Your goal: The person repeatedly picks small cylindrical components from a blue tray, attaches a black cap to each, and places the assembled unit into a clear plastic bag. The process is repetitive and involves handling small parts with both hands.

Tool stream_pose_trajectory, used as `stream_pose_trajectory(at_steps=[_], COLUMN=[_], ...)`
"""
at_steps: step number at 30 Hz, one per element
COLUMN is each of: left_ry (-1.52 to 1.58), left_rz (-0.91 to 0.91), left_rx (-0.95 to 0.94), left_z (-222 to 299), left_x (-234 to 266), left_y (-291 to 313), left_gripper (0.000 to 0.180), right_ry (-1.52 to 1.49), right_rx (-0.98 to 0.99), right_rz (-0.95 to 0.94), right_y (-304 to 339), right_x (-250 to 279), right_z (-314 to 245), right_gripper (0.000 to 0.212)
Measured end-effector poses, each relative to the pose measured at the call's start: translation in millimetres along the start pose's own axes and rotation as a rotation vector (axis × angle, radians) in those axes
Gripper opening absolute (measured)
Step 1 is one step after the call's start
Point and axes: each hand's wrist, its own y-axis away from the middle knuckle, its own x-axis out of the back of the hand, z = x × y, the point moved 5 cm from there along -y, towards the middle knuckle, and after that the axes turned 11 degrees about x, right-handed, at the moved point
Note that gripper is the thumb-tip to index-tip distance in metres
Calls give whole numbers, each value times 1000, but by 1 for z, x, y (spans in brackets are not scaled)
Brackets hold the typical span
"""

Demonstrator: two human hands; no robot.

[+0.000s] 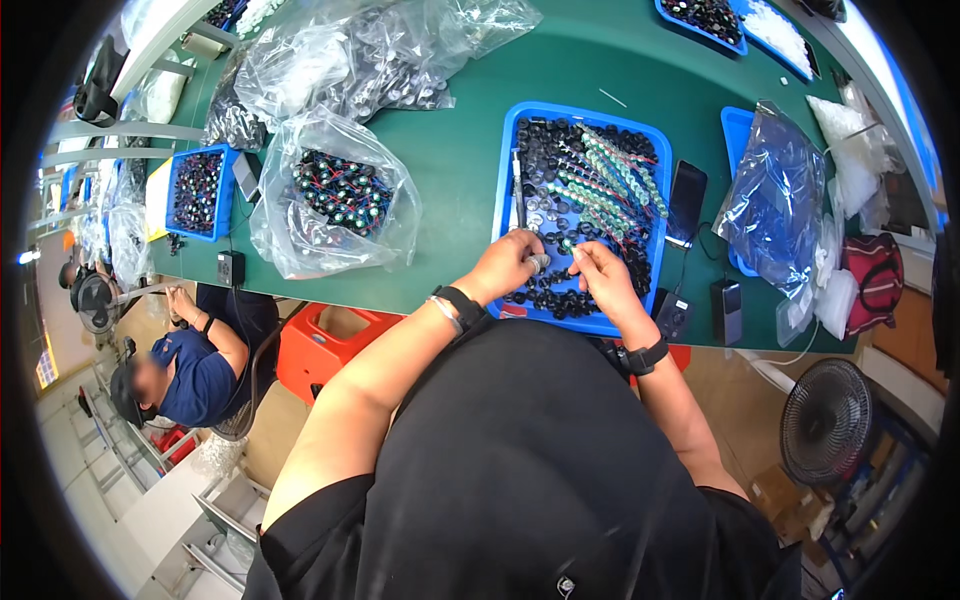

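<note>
Between the curled fingers of the left hand sits a small silvery part; beside it the right hand bends thumb toward forefinger, its grasp unclear. Around them, black caps fill a blue tray, wired green strips just beyond the fingertips.

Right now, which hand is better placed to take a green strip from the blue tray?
Probably right: the right hand sits nearer the green strips; the left hand is farther left. Whether either holds anything is unclear.
</note>
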Motion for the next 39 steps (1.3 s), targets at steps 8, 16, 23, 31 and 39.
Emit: stream_pose_trajectory(at_steps=[8, 16, 23, 31, 39], left_ry=[781, 782, 911, 953, 841], left_rz=[-262, -268, -216, -185, -195], left_rx=[298, 163, 170, 71, 129], left_z=[28, 42, 53, 45, 54], left_x=[28, 53, 77, 76, 79], left_y=[23, 43, 58, 66, 75], left_gripper=[25, 25, 34, 35, 37], right_ry=[-209, -266, -187, -79, 59], right_rx=[21, 109, 208, 206, 260], right_rz=[-100, -167, -110, -105, -114], right_y=[0, -2, 0, -2, 0], right_x=[-23, -38, -42, -46, -50], right_z=[-52, -70, -95, -91, -96], right_gripper=[22, 21, 21, 21, 17])
